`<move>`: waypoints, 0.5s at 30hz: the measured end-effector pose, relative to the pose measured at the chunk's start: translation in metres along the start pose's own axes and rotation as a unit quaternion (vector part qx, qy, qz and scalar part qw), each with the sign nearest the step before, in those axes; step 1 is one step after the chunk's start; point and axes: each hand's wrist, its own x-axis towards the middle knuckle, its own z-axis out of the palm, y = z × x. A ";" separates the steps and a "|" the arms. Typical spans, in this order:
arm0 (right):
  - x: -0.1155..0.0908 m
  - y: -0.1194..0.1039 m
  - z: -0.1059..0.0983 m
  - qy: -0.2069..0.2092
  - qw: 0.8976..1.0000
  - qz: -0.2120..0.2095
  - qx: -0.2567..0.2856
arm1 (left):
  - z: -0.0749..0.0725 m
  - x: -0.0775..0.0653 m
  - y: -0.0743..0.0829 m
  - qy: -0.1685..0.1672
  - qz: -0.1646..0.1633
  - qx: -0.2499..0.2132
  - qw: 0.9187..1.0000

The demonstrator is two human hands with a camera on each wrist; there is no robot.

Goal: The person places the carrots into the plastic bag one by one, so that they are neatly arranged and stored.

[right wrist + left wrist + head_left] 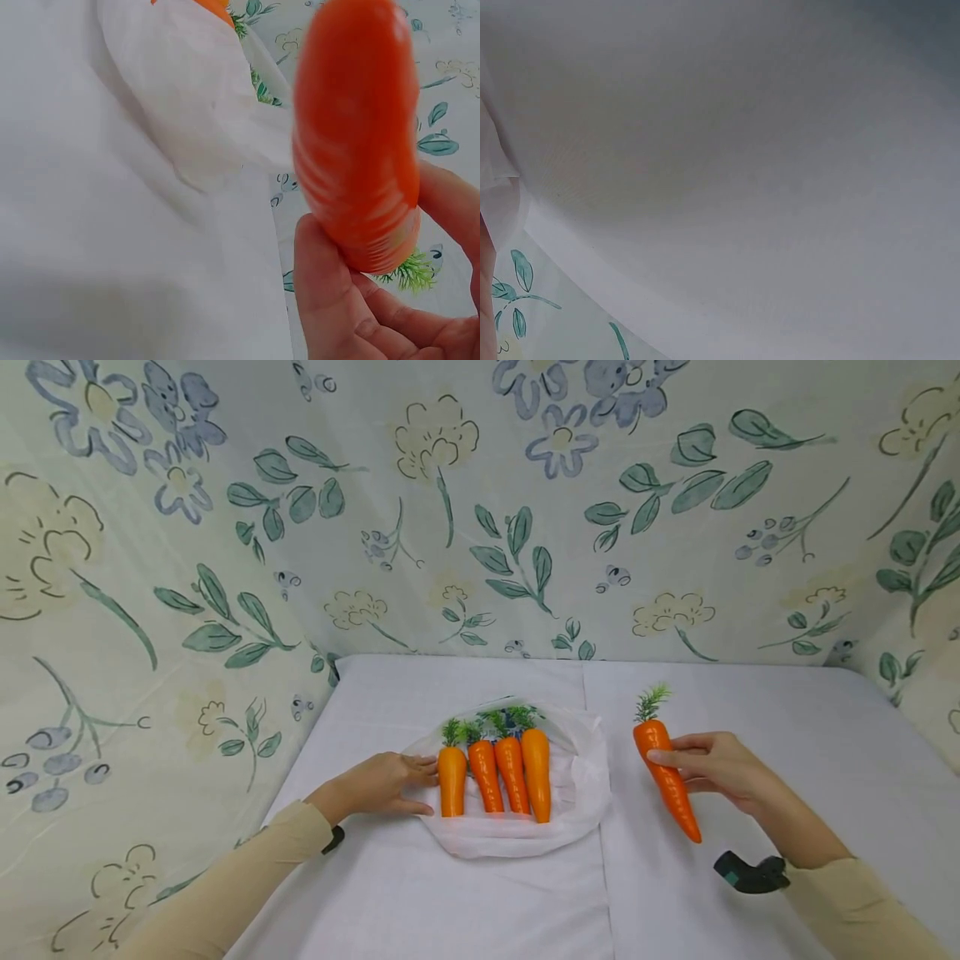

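My right hand [720, 768] grips an orange carrot [671, 785] near its thick upper end, thumb on one side and fingers on the other. This carrot tilts, green leaves at the top and pointed tip down to the right; in the right wrist view the carrot [356, 135] looms large. A white plastic bag [517, 842] lies on the table with its mouth wide. Several carrots [512, 775] lie side by side in it, leaves toward the back. At the bag's left edge, my left hand [382, 785] touches it with extended fingers and thumb spread apart, beside the leftmost carrot [452, 781].
A white cloth [495, 910] covers the table, with a seam running front to back right of the bag. Behind and to the left hangs a floral curtain [465, 485]. Dark wrist devices [750, 872] sit at both cuffs.
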 end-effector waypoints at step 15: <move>-0.002 -0.023 0.028 -0.059 0.997 -0.048 0.022 | -0.002 0.001 0.001 0.000 -0.001 -0.017 1.000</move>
